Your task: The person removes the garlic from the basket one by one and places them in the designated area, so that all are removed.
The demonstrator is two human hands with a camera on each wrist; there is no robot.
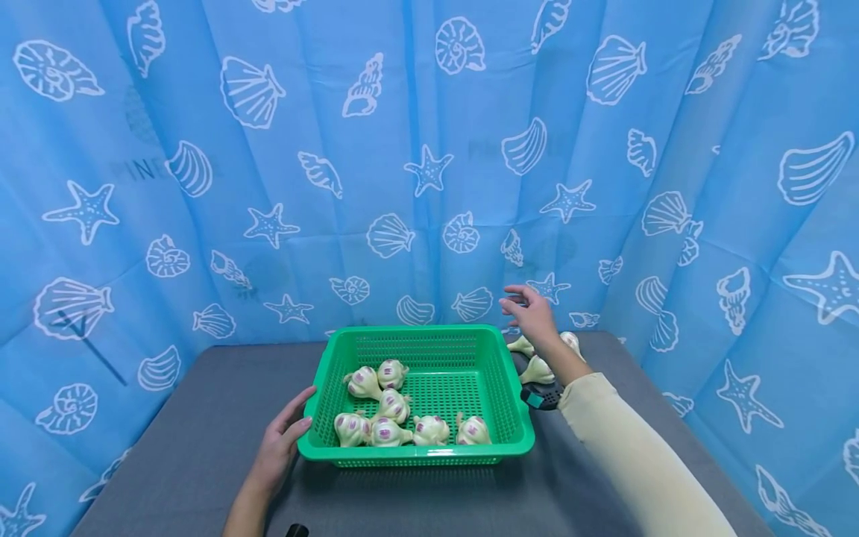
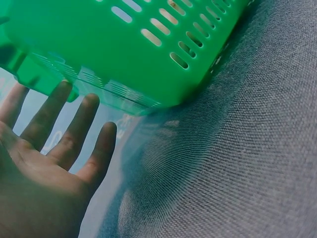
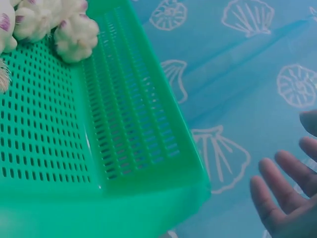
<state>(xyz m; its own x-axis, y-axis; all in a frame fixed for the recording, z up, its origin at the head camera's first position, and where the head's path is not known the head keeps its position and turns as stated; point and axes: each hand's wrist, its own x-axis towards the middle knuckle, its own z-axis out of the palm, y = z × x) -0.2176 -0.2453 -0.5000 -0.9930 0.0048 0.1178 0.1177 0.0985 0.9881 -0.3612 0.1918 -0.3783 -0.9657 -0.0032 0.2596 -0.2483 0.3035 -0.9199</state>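
A green plastic basket (image 1: 414, 452) with slotted walls stands on the grey table. Several garlic bulbs (image 1: 393, 405) lie inside it, mostly along its left and near sides. At the basket's left rim is my left hand (image 1: 277, 444), its fingers extended beside the wall in the left wrist view. My right hand (image 1: 535, 317) hovers past the basket's far right corner, holding nothing, with fingers loosely bent. Below that hand, more garlic bulbs (image 1: 537, 371) lie to the right of the basket, partly hidden by the forearm.
A black object with a teal patch (image 1: 535, 400) sits against the basket's right side, below the loose garlic. Near the table's front edge is a small black item (image 1: 297, 530). Blue curtains (image 1: 429, 224) printed with shells surround the grey table (image 1: 201, 432).
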